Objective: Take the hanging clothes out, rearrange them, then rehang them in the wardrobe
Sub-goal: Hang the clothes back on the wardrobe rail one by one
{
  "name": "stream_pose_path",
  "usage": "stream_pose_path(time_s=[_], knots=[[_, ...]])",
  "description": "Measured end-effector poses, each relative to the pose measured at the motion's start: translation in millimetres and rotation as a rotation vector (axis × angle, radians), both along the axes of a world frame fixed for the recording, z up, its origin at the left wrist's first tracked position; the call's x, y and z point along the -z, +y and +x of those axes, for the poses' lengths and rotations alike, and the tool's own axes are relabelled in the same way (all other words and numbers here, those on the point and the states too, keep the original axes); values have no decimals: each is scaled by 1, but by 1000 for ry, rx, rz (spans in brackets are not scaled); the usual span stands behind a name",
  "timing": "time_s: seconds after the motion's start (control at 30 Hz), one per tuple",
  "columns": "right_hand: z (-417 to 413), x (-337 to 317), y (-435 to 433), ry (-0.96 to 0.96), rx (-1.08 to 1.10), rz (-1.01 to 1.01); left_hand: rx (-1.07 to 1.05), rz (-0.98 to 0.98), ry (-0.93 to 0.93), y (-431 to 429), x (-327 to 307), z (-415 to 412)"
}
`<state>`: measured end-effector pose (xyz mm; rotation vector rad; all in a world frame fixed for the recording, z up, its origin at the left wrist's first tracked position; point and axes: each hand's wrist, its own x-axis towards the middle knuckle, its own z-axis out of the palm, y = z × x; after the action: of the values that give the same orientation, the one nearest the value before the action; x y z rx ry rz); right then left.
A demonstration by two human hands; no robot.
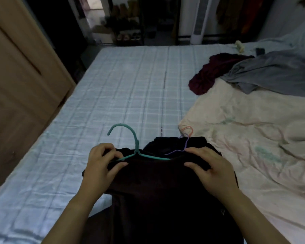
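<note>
Dark garment, laid on the bed, is gripped at its upper edge by the left hand and right hand. Between the grips, a teal hanger is lodged in its neck.

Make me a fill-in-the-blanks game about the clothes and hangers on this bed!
The left hand and right hand hold a dark garment; its thick hanger is ____.
The thin hanger by the right hand is ____.
Beside the maroon garment lies a crumpled garment coloured ____.
The checked sheet is light ____.
Missing words: teal, purple, grey, blue.
</note>
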<state>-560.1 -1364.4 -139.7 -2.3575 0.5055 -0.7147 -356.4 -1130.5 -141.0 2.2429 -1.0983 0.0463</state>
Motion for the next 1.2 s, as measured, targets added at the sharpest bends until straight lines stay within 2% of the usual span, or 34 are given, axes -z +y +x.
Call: stream_pose_path(time_s=[0.1, 0.17, 0.37, 0.6, 0.8, 1.0, 1.2], knots=[[7, -25, 39, -107, -54, -88, -42, -54, 119, 49, -23, -9], [15, -41, 68, -139, -92, -163, -84, -73, 130, 85, -36, -15], [48, -69, 185, 19, -319, -360, -283, -271, 122, 230, -68, -53], [85, -69, 389, -99, -745, -321, -636, -303, 79, 448, -68, -133], [109, -90, 548, -236, -926, -334, -961, -310, -36, 589, -72, -179], [156, -108, 661, -322, -1040, -285, -1093, -264, -261, 691, -97, -157], [250, -118, 770, -462, -1145, -269, -1103, -231, -368, 792, -124, -79]])
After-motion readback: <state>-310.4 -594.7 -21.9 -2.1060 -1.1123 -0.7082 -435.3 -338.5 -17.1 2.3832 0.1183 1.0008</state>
